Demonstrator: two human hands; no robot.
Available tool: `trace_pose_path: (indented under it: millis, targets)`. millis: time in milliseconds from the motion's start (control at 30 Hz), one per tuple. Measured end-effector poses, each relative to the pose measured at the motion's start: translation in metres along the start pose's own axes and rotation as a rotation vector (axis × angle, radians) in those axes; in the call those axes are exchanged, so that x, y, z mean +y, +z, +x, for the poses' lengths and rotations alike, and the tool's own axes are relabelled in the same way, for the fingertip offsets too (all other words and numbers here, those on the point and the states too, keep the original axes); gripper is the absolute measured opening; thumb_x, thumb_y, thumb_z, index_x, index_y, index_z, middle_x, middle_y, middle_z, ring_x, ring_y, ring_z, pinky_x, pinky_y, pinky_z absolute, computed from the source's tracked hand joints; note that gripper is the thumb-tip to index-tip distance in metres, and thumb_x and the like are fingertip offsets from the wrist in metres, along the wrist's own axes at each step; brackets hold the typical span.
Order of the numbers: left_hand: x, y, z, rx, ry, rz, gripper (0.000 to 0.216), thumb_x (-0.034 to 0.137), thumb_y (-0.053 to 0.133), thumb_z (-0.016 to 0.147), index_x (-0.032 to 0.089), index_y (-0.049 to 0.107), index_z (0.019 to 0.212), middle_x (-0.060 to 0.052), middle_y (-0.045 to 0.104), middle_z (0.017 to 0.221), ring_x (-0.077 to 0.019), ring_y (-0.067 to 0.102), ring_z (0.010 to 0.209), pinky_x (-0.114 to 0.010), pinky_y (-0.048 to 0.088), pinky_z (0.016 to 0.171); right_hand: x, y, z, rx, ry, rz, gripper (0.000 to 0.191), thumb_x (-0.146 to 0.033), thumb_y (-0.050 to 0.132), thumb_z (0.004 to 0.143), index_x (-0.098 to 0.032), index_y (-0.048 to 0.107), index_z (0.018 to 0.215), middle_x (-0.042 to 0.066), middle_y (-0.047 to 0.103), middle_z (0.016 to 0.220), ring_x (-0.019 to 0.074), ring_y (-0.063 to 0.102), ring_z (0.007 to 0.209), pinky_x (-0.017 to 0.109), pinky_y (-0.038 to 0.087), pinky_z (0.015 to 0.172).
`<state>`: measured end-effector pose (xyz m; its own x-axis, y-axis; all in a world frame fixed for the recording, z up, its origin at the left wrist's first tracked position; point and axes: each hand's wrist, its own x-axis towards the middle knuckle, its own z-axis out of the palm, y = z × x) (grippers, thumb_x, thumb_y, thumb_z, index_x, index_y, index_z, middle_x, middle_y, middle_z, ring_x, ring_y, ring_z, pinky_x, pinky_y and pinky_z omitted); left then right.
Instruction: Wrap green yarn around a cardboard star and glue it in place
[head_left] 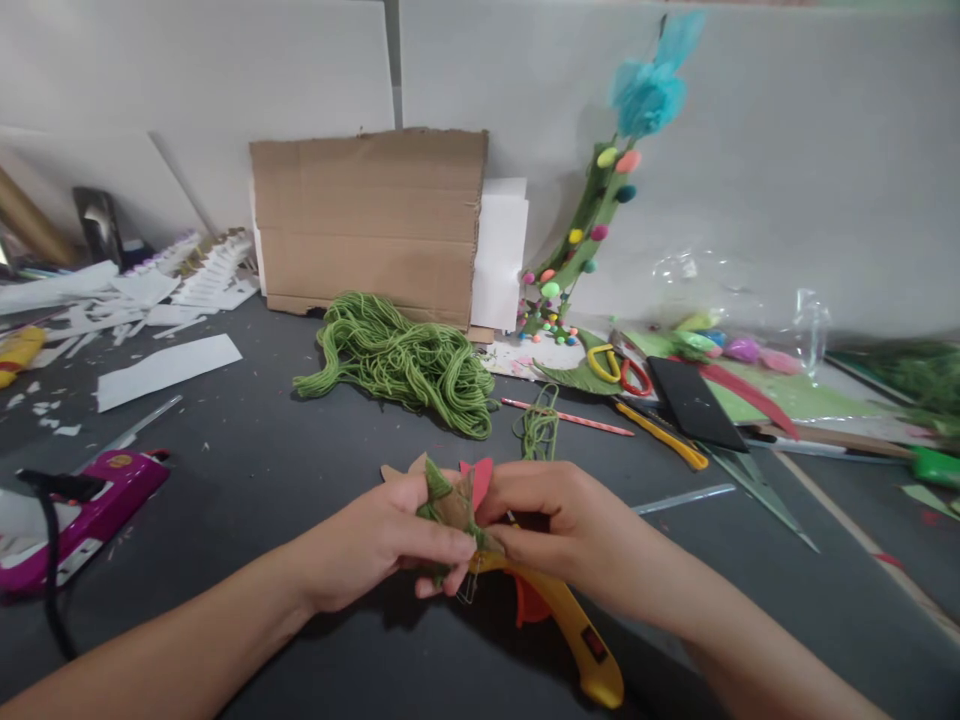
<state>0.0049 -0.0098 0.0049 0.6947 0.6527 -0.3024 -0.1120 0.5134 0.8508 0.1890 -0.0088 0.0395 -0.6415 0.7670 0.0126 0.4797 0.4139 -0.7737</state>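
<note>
My left hand (420,540) is closed around a small piece of cardboard (455,507) partly wrapped in green yarn, its thumb pressing on the front. My right hand (544,515) pinches at the right edge of the same piece; its fingertips are partly hidden. A red pointed bit (482,478) shows between the hands, and brown cardboard points (405,468) stick out behind the left one. Thin loose strands hang below the fingers. Under my hands lies a yellow glue gun (574,625) with an orange trigger, its front end hidden.
Beyond my hands lies a green yarn heap (405,365), before an upright cardboard sheet (367,220). To the right are a pencil (566,416), scissors (757,490), a yellow cutter (664,437) and a dark flat object (696,403). A purple device (97,515) with a black cable sits left.
</note>
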Motion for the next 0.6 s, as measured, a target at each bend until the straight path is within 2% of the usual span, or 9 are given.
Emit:
trace_pose_path:
  millis: [100,167,333,467,600]
  targets:
    - [0.000,0.000,-0.001,-0.053,-0.072,0.158,0.011,0.019,0.060,0.071,0.016,0.050,0.074,0.002,0.052,0.058,-0.0095,0.047,0.052,-0.020,0.031,0.046,0.000,-0.004,-0.004,-0.076,-0.058,-0.062,0.016,-0.008,0.056,0.081,-0.018,0.062,0.071,-0.004,0.062,0.074,0.0103,0.055,0.071,0.020,0.041,0.068]
    - [0.000,0.000,-0.001,-0.027,-0.068,0.229,0.011,0.022,0.059,0.072,0.017,0.050,0.077,0.004,0.050,0.060,-0.0096,0.046,0.053,-0.020,0.032,0.047,-0.002,-0.005,-0.005,-0.065,-0.040,-0.116,0.016,-0.009,0.055,0.082,-0.018,0.061,0.070,-0.004,0.060,0.073,0.0101,0.053,0.070,0.019,0.040,0.065]
    - [0.002,0.005,-0.001,0.188,0.066,0.440,0.009,0.026,0.053,0.078,0.019,0.048,0.077,0.005,0.048,0.060,-0.0103,0.041,0.053,-0.023,0.032,0.050,-0.008,-0.001,-0.005,0.124,0.057,-0.260,0.018,-0.009,0.054,0.080,-0.018,0.053,0.063,-0.004,0.050,0.063,0.0103,0.046,0.058,0.020,0.034,0.052]
    - [0.003,0.008,-0.001,0.359,0.235,0.584,0.013,0.022,0.053,0.079,0.019,0.045,0.068,0.005,0.043,0.063,-0.0111,0.041,0.059,-0.023,0.033,0.055,-0.009,0.008,-0.004,0.256,0.040,-0.272,0.017,-0.007,0.053,0.079,-0.017,0.055,0.065,-0.002,0.050,0.065,0.0110,0.048,0.059,0.021,0.034,0.053]
    - [0.001,0.007,0.001,0.394,0.248,0.408,0.014,0.025,0.051,0.082,0.019,0.045,0.072,0.005,0.046,0.061,-0.0104,0.042,0.055,-0.023,0.035,0.055,-0.006,0.019,-0.006,0.360,-0.058,-0.339,0.016,-0.010,0.048,0.083,-0.016,0.061,0.077,0.001,0.053,0.069,0.0128,0.049,0.061,0.023,0.036,0.055]
